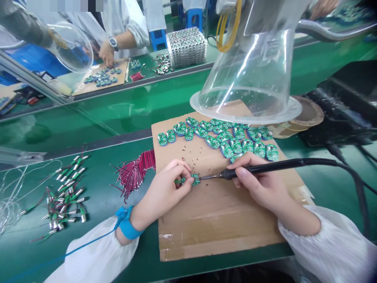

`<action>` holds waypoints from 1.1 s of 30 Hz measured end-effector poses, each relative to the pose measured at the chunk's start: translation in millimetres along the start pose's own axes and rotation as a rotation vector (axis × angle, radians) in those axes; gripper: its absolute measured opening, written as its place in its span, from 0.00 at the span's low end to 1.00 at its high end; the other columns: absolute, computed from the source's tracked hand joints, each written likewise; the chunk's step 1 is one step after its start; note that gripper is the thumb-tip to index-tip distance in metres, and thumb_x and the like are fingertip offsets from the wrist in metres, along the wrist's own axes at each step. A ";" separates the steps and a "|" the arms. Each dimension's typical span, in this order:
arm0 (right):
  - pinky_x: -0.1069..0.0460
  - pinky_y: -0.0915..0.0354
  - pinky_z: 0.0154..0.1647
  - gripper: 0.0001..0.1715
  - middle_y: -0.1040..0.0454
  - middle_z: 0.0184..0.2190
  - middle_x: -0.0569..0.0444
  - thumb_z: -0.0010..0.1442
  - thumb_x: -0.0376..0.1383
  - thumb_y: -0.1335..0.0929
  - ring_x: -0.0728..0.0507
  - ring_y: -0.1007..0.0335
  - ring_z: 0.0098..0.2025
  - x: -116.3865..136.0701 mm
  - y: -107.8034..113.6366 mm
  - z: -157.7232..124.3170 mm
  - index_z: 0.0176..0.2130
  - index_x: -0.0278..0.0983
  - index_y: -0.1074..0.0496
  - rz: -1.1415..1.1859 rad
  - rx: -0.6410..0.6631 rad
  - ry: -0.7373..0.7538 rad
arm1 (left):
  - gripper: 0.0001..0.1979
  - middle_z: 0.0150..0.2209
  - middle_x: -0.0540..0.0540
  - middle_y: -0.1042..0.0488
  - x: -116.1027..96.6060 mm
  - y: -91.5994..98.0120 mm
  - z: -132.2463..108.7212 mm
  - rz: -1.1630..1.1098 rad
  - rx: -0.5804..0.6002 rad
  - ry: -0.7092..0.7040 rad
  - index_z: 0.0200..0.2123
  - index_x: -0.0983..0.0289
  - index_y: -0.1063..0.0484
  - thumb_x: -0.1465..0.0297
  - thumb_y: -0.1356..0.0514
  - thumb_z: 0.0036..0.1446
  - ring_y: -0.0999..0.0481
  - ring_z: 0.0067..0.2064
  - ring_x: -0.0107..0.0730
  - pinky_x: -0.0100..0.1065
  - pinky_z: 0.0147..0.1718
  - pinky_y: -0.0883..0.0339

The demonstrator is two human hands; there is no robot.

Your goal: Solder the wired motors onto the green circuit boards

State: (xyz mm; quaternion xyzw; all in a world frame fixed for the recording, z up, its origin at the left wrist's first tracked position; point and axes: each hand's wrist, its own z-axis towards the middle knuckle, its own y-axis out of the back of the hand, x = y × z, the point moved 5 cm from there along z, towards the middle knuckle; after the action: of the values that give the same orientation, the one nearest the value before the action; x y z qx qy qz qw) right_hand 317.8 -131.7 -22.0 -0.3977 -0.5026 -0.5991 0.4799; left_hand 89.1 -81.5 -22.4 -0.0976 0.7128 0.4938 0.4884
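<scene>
Head view shows me two bare hands working over a brown cardboard sheet. Left hand makes a narrow pinch with thumb and fingers on one small green circuit board, near the middle of the cardboard, I think to keep it steady. Right hand holds a long black soldering iron like a pen, for fine control. Its thin metal tip is at the board, but I cannot tell if it touches. Many similar boards lie close together farther along the cardboard, below a clear plastic funnel hood, probably placed for taking solder smoke away. A blue strap circles the left wrist, perhaps against static. A bundle of thin red wires lies just beside the cardboard on the green workbench. Across the bench, another person's hand works near other boards. I can read no brand or label.
</scene>
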 end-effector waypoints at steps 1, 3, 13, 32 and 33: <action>0.55 0.36 0.22 0.08 0.30 0.22 0.59 0.70 0.41 0.34 0.50 0.33 0.22 0.2 -0.2 0.1 0.39 0.41 0.28 -0.004 0.003 0.002 | 0.04 0.47 0.52 0.28 0.3 0.0 0.1 -0.002 0.000 0.004 0.34 0.62 0.31 0.74 0.41 0.64 0.26 0.45 0.31 0.33 0.39 0.33; 0.55 0.36 0.22 0.08 0.30 0.22 0.59 0.71 0.41 0.34 0.50 0.33 0.22 0.9 -0.7 0.4 0.39 0.41 0.28 -0.009 0.008 0.011 | 0.05 0.47 0.52 0.28 0.7 -0.1 0.5 -0.007 0.001 0.006 0.34 0.62 0.32 0.75 0.41 0.64 0.26 0.44 0.31 0.33 0.39 0.33; 0.54 0.36 0.22 0.08 0.29 0.23 0.58 0.70 0.42 0.34 0.49 0.32 0.22 -1.3 0.5 0.5 0.40 0.41 0.28 -0.003 0.002 0.017 | 0.05 0.46 0.53 0.27 0.2 0.1 1.9 -0.018 0.014 -0.003 0.34 0.62 0.31 0.75 0.41 0.64 0.26 0.43 0.32 0.35 0.39 0.32; 0.53 0.38 0.22 0.08 0.30 0.22 0.58 0.70 0.42 0.33 0.48 0.34 0.21 -5.4 2.5 -2.0 0.40 0.41 0.28 0.038 -0.028 0.004 | 0.05 0.43 0.52 0.26 -1.4 0.1 3.6 -0.015 0.018 -0.019 0.34 0.62 0.31 0.75 0.41 0.64 0.26 0.42 0.32 0.35 0.39 0.34; 0.53 0.38 0.22 0.09 0.30 0.21 0.58 0.70 0.42 0.33 0.48 0.34 0.21 -6.4 2.6 -2.2 0.40 0.41 0.28 0.049 -0.033 -0.005 | 0.05 0.43 0.52 0.26 -1.3 0.1 3.5 -0.016 0.019 -0.017 0.34 0.62 0.31 0.75 0.41 0.64 0.26 0.42 0.32 0.35 0.39 0.34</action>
State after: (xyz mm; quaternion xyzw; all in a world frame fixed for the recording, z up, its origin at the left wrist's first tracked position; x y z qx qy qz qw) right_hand 321.8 -132.8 -27.9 -0.4191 -0.4841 -0.5944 0.4866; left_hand 91.7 -79.1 -21.4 -0.0945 0.7125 0.4841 0.4991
